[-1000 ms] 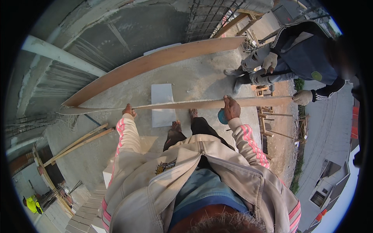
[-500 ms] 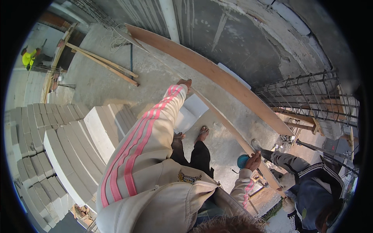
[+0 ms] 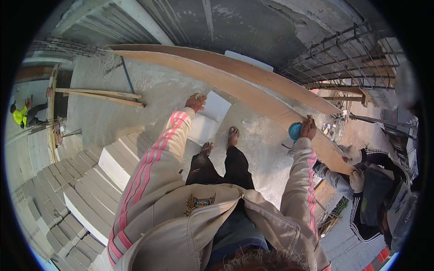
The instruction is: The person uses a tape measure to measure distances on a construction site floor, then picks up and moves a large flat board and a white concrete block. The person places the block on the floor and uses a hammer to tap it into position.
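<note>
A long brown plywood board [image 3: 266, 106] slants from the far left to the near right. My right hand [image 3: 309, 128] is closed on its near edge. Against that same hand sits a round teal-blue thing [image 3: 295, 131] with a short dark cord; its kind is unclear. Apart from the board, my left hand [image 3: 195, 102] hangs over a white block [image 3: 210, 119] on the floor, its fingers loosely apart with nothing visible in them. At the board's near right end, a co-worker's gloved hand [image 3: 356, 180] grips it.
Behind the board, a second plywood strip [image 3: 289, 90] leans along the grey wall. Pale blocks [image 3: 90, 194] are stacked at my left. Wooden poles [image 3: 104, 95] lie farther left, near a person in a yellow vest [image 3: 19, 115]. A rebar cage [image 3: 343, 58] juts out at the right.
My left hand has let go of the board's edge and moved left. The board has tilted to show its broad face. My right hand has moved up with the round teal-blue thing.
</note>
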Tool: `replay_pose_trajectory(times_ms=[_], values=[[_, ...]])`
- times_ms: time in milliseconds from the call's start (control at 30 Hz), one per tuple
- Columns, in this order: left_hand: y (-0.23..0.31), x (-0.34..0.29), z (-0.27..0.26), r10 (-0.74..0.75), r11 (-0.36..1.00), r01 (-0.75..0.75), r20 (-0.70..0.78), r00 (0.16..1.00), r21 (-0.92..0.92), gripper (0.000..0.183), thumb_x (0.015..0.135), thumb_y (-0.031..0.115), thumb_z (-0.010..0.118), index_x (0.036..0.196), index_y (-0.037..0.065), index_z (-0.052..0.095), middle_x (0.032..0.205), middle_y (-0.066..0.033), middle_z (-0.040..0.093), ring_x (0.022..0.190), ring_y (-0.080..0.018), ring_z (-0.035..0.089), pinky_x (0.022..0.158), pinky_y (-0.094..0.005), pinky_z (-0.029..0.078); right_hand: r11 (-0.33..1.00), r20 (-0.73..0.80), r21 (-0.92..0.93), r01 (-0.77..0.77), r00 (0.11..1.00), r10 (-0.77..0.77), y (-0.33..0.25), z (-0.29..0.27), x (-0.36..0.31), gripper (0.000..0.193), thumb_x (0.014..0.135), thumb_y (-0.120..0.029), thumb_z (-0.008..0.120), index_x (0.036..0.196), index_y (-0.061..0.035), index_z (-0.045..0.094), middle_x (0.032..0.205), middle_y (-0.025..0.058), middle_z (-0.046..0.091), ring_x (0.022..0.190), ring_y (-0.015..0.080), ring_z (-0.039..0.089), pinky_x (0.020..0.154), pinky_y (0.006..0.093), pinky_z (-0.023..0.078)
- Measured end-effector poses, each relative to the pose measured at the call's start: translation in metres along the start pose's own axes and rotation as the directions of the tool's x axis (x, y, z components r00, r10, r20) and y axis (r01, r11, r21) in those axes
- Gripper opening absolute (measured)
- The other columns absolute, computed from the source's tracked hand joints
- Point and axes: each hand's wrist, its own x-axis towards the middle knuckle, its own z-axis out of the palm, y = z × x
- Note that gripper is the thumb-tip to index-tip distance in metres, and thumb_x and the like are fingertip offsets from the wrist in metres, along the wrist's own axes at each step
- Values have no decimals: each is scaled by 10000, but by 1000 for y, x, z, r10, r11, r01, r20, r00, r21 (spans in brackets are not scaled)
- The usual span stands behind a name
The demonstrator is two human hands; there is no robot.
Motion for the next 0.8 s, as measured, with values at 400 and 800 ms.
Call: replay_pose_trajectory(times_ms=[400, 800], values=[[-156, -147, -79, -350, 825, 227, 152, 924, 518, 283, 933, 304, 654, 1047, 46, 673, 859, -109, 730, 601, -216, 701, 526, -340, 539, 994, 672, -31, -109, 733, 101, -40, -45, -167, 493, 1026, -445, 520, 1109, 13, 682, 819, 147, 703, 659, 214, 692, 702, 344, 528], [-82, -91, -80, -348, 645, -43, 343, 873, 763, 273, 969, 321, 612, 1103, 87, 650, 884, -93, 719, 589, -203, 680, 525, -347, 559, 503, 300, -556, -661, 405, 864, 204, -185, -632, 423, 953, -470, 526, 866, -154, 794, 959, 73, 756, 947, 249, 690, 904, 422, 511]])
